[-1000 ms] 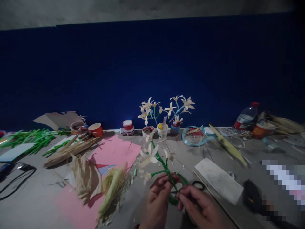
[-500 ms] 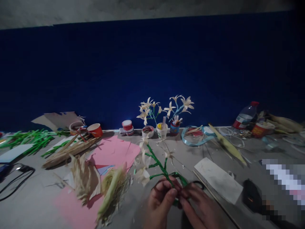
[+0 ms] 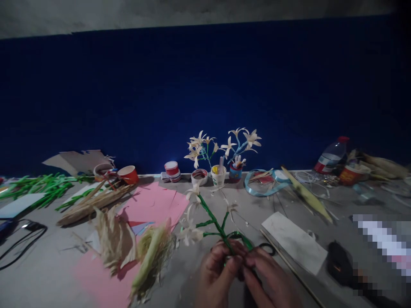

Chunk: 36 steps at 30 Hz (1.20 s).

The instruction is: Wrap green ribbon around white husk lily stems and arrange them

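Note:
My left hand (image 3: pixel 218 269) is closed round the lower part of a green-wrapped flower stem (image 3: pixel 215 223). Several short side branches fork off it and end in pale cream flowers (image 3: pixel 192 234). Close against it, my right hand (image 3: pixel 266 273) has thumb and fingers pinched together at the same stem's lower end. What exactly lies between those fingertips is hidden. Behind the hands curves a green strip (image 3: pixel 243 239), beside the black loop of a scissors-like handle (image 3: pixel 268 248).
Finished pale flowers (image 3: pixel 252 139) stand at the back above a white cup (image 3: pixel 218 176). Leftward lie pink paper (image 3: pixel 154 203), dried husks (image 3: pixel 114 239) and green stems (image 3: pixel 45 188). On the right are a white card (image 3: pixel 295 241), a thin stick (image 3: pixel 289 265), blue ribbon (image 3: pixel 260 193) and a bottle (image 3: pixel 330 158).
The flower stem has turned and shifted slightly leftward at its tip. Both hands stay together at its lower end, the right hand's fingers a little closer to the left.

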Tool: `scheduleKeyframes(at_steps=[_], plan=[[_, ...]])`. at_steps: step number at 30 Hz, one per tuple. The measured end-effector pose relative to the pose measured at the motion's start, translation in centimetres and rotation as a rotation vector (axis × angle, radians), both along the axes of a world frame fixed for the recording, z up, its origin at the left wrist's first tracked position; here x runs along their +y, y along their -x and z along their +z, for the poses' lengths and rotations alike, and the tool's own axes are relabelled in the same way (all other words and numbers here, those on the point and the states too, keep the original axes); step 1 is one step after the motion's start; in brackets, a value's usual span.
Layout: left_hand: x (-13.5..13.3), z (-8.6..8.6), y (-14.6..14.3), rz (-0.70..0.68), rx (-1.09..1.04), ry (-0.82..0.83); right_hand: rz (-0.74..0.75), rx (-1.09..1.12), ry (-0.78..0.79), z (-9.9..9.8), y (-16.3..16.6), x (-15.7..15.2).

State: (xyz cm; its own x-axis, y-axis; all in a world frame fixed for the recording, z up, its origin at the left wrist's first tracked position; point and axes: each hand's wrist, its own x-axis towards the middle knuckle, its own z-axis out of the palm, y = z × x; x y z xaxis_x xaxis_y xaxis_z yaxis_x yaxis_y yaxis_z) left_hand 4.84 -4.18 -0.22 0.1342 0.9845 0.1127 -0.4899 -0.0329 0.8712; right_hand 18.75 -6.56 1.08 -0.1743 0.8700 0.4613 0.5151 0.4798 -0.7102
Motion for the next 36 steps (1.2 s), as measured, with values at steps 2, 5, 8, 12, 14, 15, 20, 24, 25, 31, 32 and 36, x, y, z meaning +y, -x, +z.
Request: scheduleKeyframes(at_steps=[2, 5, 8, 12, 14, 15, 20, 24, 25, 31, 32, 36], plan=[[-0.1, -0.1, -0.1, 0.045, -0.008, 0.014, 0.010, 0.014, 0.020, 0.0, 0.1, 0.0], [-0.3, 0.1, -0.3, 0.037, -0.018, 0.026, 0.006, 0.036, 0.009, -0.3, 0.0, 0.0], [-0.5, 0.6, -0.4, 0.073, 0.000, 0.069, 0.003, 0.060, -0.007, -0.6, 0.0, 0.0], [-0.4, 1.0, -0.3, 0.251, 0.067, 0.164, -0.021, 0.074, 0.025, -0.8, 0.3, 0.0], [-0.2, 1.0, -0.1, 0.256, 0.080, 0.189, -0.028, 0.064, 0.033, -0.8, 0.5, -0.1], [-0.1, 1.0, -0.1, 0.231, 0.079, 0.186, -0.026, 0.060, 0.036, -0.8, 0.5, -0.1], [-0.1, 0.3, 0.0, 0.213, 0.043, 0.160, -0.010, 0.055, 0.053, -0.9, 0.4, -0.2], [-0.1, 0.1, 0.1, 0.267, 0.098, 0.190, 0.007, 0.066, 0.051, -1.0, 0.4, -0.2], [-0.1, 0.2, 0.1, 0.269, 0.109, 0.182, 0.015, 0.067, 0.049, -1.1, 0.4, -0.1], [-0.1, 0.8, 0.0, 0.297, 0.079, 0.132, 0.032, 0.068, 0.007, -1.6, 0.2, 0.1], [-0.1, 0.8, 0.0, 0.301, 0.074, 0.130, 0.039, 0.067, -0.007, -1.6, 0.2, 0.1], [-0.2, 0.8, 0.0, 0.269, 0.075, 0.124, 0.038, 0.062, -0.010, -1.4, 0.3, 0.1]])
